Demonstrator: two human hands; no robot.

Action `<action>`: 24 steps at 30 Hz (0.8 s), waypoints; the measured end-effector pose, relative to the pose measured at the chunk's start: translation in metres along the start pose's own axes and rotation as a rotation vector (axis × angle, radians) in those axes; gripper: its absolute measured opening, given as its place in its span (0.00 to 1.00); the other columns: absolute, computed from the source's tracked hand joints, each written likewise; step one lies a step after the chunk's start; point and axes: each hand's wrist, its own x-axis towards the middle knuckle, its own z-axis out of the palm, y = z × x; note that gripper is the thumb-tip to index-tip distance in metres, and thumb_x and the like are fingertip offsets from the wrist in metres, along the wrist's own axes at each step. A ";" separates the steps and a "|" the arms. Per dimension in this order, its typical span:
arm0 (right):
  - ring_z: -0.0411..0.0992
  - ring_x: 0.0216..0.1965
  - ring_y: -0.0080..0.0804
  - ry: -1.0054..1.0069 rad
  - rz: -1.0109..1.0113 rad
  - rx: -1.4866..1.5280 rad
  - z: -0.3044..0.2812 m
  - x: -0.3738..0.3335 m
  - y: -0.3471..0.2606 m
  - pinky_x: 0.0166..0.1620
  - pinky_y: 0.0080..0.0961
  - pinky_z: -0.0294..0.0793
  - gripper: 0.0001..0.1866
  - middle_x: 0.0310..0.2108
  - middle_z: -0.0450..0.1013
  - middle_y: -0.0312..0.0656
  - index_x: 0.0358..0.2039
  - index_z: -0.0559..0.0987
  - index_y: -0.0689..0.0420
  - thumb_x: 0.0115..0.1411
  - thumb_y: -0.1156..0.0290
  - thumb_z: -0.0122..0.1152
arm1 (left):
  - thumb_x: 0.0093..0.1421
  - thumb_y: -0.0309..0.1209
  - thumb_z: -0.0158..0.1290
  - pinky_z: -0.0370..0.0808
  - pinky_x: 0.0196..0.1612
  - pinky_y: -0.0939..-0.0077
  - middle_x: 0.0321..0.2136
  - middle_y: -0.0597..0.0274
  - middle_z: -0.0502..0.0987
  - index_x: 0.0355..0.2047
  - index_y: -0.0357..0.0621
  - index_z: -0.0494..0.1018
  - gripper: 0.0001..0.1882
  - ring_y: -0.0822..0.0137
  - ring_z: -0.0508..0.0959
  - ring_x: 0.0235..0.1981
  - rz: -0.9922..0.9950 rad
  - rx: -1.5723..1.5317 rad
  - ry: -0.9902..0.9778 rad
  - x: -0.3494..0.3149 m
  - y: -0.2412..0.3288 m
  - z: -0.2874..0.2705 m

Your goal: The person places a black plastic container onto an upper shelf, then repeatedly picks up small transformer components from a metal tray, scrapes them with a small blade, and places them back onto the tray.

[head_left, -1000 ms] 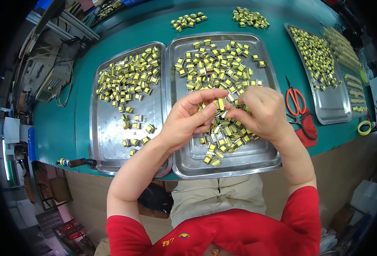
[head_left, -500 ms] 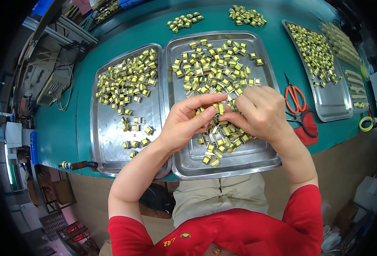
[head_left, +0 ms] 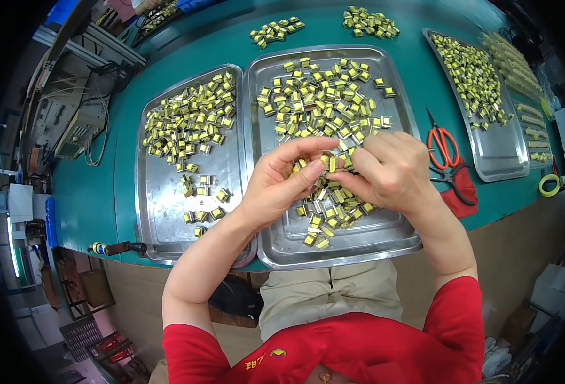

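Over the middle metal tray (head_left: 276, 246), my left hand (head_left: 282, 176) pinches a small yellow-taped transformer (head_left: 331, 164) between thumb and forefinger. My right hand (head_left: 391, 168) is curled just to its right, its thumb tip close against the same transformer. Something thin and grey juts out past the right knuckles, but the fist hides what it is. Beneath both hands lies a loose heap of similar yellow transformers (head_left: 324, 96), with metal pins showing on some. Part of this heap is covered by my fingers.
To the left stands another metal tray (head_left: 161, 237) of transformers; a third tray (head_left: 503, 160) lies at the right. Orange-handled scissors (head_left: 443, 147) and pliers with a red cloth (head_left: 462, 192) sit beside my right forearm. Two small transformer piles (head_left: 370, 24) rest at the back.
My right hand has turned slightly, and a thin grey end now shows beyond its knuckles. The left hand keeps its pinch on the transformer, almost still.
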 end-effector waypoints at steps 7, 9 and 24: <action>0.63 0.15 0.30 0.008 0.015 -0.013 0.000 0.000 0.000 0.18 0.27 0.57 0.22 0.13 0.59 0.34 0.14 0.66 0.53 0.43 0.53 0.68 | 0.62 0.30 0.50 0.61 0.24 0.92 0.35 0.71 0.73 0.49 0.42 0.70 0.15 0.87 0.65 0.24 -0.036 0.036 0.023 0.000 0.001 -0.001; 0.63 0.15 0.30 -0.001 0.019 -0.019 0.000 0.000 -0.001 0.18 0.27 0.57 0.22 0.13 0.59 0.34 0.14 0.66 0.53 0.43 0.53 0.68 | 0.62 0.30 0.50 0.62 0.25 0.91 0.35 0.71 0.74 0.49 0.42 0.70 0.15 0.86 0.65 0.25 -0.027 0.061 0.034 -0.001 0.001 -0.001; 0.63 0.15 0.30 0.012 0.024 -0.011 -0.001 0.001 -0.003 0.18 0.27 0.58 0.21 0.13 0.60 0.34 0.14 0.67 0.53 0.43 0.55 0.68 | 0.62 0.30 0.50 0.59 0.23 0.91 0.32 0.74 0.73 0.48 0.41 0.71 0.14 0.87 0.63 0.22 -0.018 0.091 0.056 -0.001 0.001 0.000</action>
